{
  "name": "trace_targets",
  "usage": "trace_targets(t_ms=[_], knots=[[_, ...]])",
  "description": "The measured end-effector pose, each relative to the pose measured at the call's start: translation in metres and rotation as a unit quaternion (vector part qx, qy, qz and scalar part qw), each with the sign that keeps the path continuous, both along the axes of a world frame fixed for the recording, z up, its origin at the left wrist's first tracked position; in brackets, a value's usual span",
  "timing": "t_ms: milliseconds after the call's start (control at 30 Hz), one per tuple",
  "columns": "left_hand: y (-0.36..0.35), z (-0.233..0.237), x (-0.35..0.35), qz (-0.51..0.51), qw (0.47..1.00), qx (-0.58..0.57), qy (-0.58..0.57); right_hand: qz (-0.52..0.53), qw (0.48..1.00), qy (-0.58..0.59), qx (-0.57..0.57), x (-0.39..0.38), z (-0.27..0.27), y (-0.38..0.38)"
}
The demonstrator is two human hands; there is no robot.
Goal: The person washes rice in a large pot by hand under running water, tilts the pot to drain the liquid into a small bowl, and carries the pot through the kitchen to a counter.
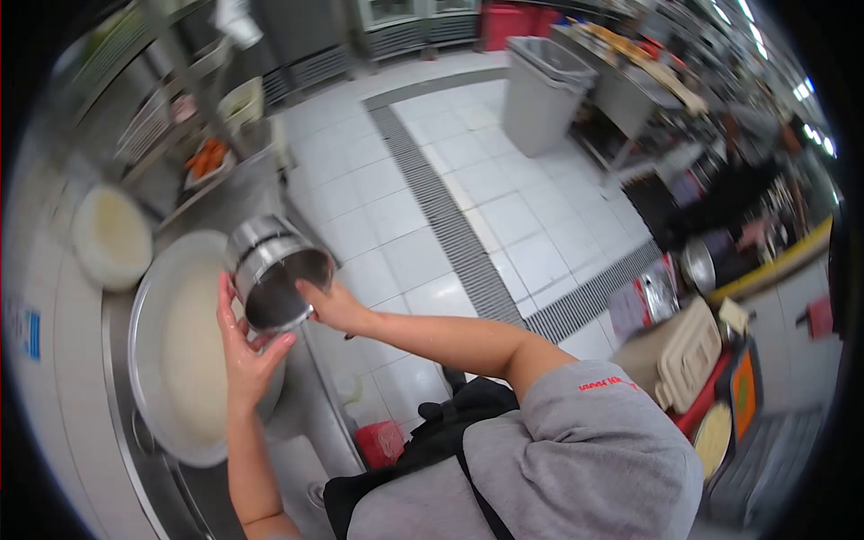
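A shiny cylindrical metal pot [268,258] is tilted on its side above the near edge of a large metal basin, with its mouth toward me. My right hand [335,306] grips its rim, thumb inside the opening. Along the pot's lower left side, my left hand [243,351] supports it with long fingers stretched upward and the thumb near the rim. Cloudy whitish liquid [193,351] fills the wide basin [147,315]. The far side of the pot is hidden.
The basin stands in a steel sink counter [310,396]. A white round tub [112,236] is behind it, and orange items [209,157] lie on a side shelf. A grey bin [544,99] stands across the tiled floor, beside a floor drain [441,207]. A person in dark clothes [733,202] is at right.
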State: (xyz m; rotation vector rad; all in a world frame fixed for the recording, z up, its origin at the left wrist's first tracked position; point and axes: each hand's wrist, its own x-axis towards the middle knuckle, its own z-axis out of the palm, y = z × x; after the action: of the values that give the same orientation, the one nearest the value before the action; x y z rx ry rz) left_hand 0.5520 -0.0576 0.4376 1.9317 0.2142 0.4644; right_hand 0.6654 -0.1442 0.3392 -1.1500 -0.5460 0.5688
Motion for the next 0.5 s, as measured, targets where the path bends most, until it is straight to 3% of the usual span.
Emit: trace_targets(t_ms=[33,100,133,200,267,333,367,400,433,467,500], knots=[[-0.006,-0.017,0.017,-0.015,0.995,0.093,-0.022,-0.031,1.000,0.000,0.002,0.002,-0.006,-0.022],[-0.024,-0.042,0.052,-0.063,0.991,0.099,-0.064,-0.052,0.998,-0.022,-0.041,0.012,-0.024,-0.066],[-0.037,-0.051,0.065,-0.088,0.994,0.061,-0.035,-0.079,0.996,-0.018,-0.037,0.021,-0.034,-0.087],[-0.061,-0.078,0.092,-0.126,0.991,0.021,0.026,0.061,0.987,-0.006,-0.149,0.033,-0.060,-0.138],[-0.089,-0.116,0.116,-0.141,0.979,-0.099,0.113,0.073,0.955,-0.190,-0.218,0.040,-0.085,-0.196],[-0.117,-0.155,0.132,-0.092,0.937,-0.205,0.267,0.023,0.895,-0.291,-0.338,0.053,-0.149,-0.271],[-0.129,-0.176,0.139,-0.053,0.899,-0.239,0.363,-0.010,0.852,-0.250,-0.461,0.058,-0.166,-0.320],[-0.136,-0.206,0.144,-0.038,0.880,-0.296,0.369,-0.090,0.794,-0.203,-0.566,0.061,-0.201,-0.371],[-0.145,-0.229,0.146,-0.025,0.856,-0.351,0.378,-0.164,0.748,-0.164,-0.622,0.064,-0.269,-0.432],[-0.165,-0.237,0.149,-0.009,0.834,-0.399,0.380,-0.263,0.734,-0.030,-0.626,0.052,-0.265,-0.487],[-0.183,-0.245,0.150,0.012,0.809,-0.444,0.384,-0.224,0.649,-0.112,-0.719,0.038,-0.291,-0.549]])
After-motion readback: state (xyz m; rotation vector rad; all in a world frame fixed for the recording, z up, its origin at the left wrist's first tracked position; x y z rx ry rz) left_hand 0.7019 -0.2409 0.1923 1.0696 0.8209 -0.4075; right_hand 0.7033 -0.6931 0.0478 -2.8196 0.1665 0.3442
